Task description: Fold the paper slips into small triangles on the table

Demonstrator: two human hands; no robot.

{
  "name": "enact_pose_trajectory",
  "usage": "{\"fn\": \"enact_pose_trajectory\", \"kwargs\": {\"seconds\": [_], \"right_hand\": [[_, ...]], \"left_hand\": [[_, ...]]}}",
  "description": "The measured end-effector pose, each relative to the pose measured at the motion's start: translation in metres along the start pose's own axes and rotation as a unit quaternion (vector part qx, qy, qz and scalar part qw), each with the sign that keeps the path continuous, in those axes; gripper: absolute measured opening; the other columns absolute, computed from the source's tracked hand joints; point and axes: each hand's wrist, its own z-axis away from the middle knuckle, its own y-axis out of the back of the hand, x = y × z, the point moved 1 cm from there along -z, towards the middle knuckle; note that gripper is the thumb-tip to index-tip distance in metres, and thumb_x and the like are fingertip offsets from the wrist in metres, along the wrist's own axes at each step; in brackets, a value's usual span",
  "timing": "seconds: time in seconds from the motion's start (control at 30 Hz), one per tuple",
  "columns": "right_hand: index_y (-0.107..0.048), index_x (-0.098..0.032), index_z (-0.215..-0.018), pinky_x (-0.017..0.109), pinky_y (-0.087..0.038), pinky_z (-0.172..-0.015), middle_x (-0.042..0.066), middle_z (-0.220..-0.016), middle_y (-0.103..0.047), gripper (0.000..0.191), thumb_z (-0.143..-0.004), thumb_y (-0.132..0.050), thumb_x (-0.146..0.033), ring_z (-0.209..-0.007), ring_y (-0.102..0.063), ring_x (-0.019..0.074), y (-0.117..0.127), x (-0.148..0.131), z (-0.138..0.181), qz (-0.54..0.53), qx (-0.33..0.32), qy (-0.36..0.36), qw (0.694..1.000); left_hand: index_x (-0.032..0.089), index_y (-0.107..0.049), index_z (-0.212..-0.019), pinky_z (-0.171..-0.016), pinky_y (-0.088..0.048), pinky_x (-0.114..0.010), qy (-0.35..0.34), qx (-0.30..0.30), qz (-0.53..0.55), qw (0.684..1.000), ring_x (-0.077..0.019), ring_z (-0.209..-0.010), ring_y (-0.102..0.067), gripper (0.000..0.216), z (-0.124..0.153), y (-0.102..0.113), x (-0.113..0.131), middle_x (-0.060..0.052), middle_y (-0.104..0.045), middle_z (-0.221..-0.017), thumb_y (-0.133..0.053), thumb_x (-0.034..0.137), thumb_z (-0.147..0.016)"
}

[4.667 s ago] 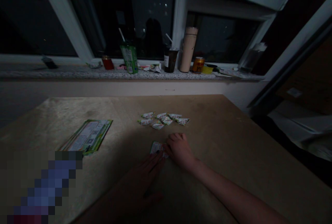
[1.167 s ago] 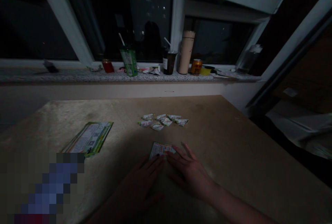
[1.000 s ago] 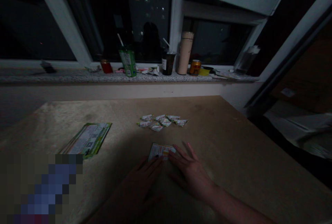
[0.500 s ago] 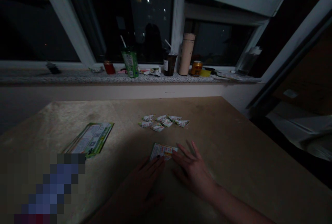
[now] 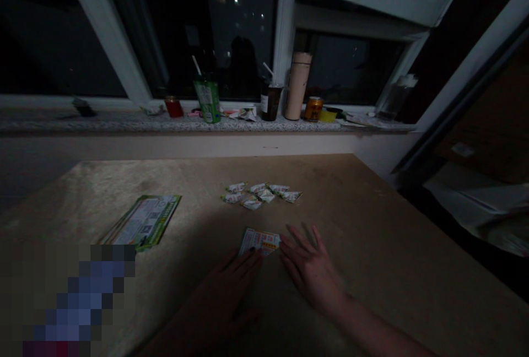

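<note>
A small printed paper (image 5: 262, 238), seemingly folded, lies on the table in front of me. My left hand (image 5: 231, 282) rests flat, its fingertips on the paper's near edge. At the paper's right edge, my right hand (image 5: 309, 263) lies palm down with its fingers spread and nothing in it. Beyond the paper sit several small folded paper pieces (image 5: 264, 195), white and green, in a loose cluster. A stack of green and white printed leaflets (image 5: 155, 219) lies to the left, its near end covered by a pixelated patch.
The brown table (image 5: 351, 197) ends at a wall under a stone windowsill (image 5: 144, 124). On the sill stand a green cup with a straw (image 5: 208, 98), a dark cup (image 5: 270, 101), a pink flask (image 5: 297, 87), an orange can (image 5: 313, 109) and a red jar (image 5: 174, 107).
My right hand has slid a little to the right, off the top of the paper to its edge. The left hand and the paper stay where they were.
</note>
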Motion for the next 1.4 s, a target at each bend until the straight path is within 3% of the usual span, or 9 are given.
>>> {"fn": "enact_pose_trajectory", "kwargs": {"seconds": [0.4, 0.67, 0.8, 0.97, 1.17, 1.4], "right_hand": [[-0.062, -0.021, -0.115, 0.057, -0.013, -0.113, 0.002, -0.12, -0.064, 0.029, -0.094, -0.043, -0.02, -0.127, -0.044, 0.0245, -0.007, 0.004, 0.001, 0.01, 0.044, 0.021, 0.999], [-0.049, -0.015, -0.131, 0.055, -0.023, -0.111, 0.008, -0.134, -0.053, 0.041, -0.091, -0.048, -0.026, -0.128, -0.042, 0.0255, -0.005, 0.006, -0.003, -0.02, -0.037, 0.005, 0.999], [-0.044, -0.015, -0.135, 0.053, -0.023, -0.112, 0.009, -0.137, -0.049, 0.045, -0.092, -0.046, -0.027, -0.13, -0.041, 0.0244, -0.006, 0.007, -0.005, -0.045, -0.044, 0.004, 0.998], [-0.044, -0.014, -0.135, 0.05, -0.024, -0.112, 0.011, -0.138, -0.048, 0.046, -0.09, -0.047, -0.025, -0.13, -0.039, 0.0237, -0.003, 0.003, -0.006, -0.054, -0.034, 0.029, 0.998], [-0.054, -0.02, -0.123, 0.045, -0.026, -0.111, 0.007, -0.128, -0.057, 0.042, -0.084, -0.058, -0.035, -0.123, -0.046, 0.0225, -0.006, -0.001, -0.005, -0.096, -0.046, 0.071, 0.992], [-0.06, -0.021, -0.113, 0.035, -0.035, -0.105, 0.005, -0.115, -0.066, 0.026, -0.088, -0.055, -0.026, -0.112, -0.056, 0.0168, -0.019, 0.007, -0.007, -0.089, -0.006, 0.098, 0.991]], "left_hand": [[0.024, -0.014, -0.148, -0.111, -0.026, -0.046, -0.004, 0.008, -0.002, 1.0, -0.0276, -0.136, -0.028, 0.077, 0.0, -0.004, -0.003, -0.006, -0.024, -0.152, -0.055, 0.044, -0.087], [0.028, -0.013, -0.148, -0.111, -0.019, -0.053, -0.035, 0.0, -0.016, 0.999, -0.0307, -0.138, -0.019, 0.076, -0.005, -0.003, 0.0, -0.004, -0.021, -0.153, -0.055, 0.042, -0.086], [0.029, -0.012, -0.148, -0.111, -0.016, -0.053, -0.051, 0.001, -0.011, 0.999, -0.0309, -0.14, -0.013, 0.074, -0.007, 0.001, 0.001, -0.003, -0.012, -0.155, -0.053, 0.042, -0.088], [0.027, -0.007, -0.149, -0.113, -0.018, -0.047, -0.042, 0.013, 0.012, 0.999, -0.0273, -0.14, -0.015, 0.074, -0.008, 0.002, 0.001, -0.002, -0.012, -0.155, -0.05, 0.041, -0.09], [0.028, -0.017, -0.147, -0.11, -0.029, -0.043, -0.005, 0.019, 0.033, 0.999, -0.0252, -0.137, -0.024, 0.067, -0.009, -0.005, -0.002, -0.002, -0.017, -0.154, -0.051, 0.035, -0.09], [0.029, -0.03, -0.143, -0.107, -0.034, -0.04, -0.015, 0.033, 0.016, 0.999, -0.0224, -0.13, -0.039, 0.057, -0.011, -0.002, -0.004, -0.002, -0.037, -0.146, -0.051, 0.029, -0.09]]}}
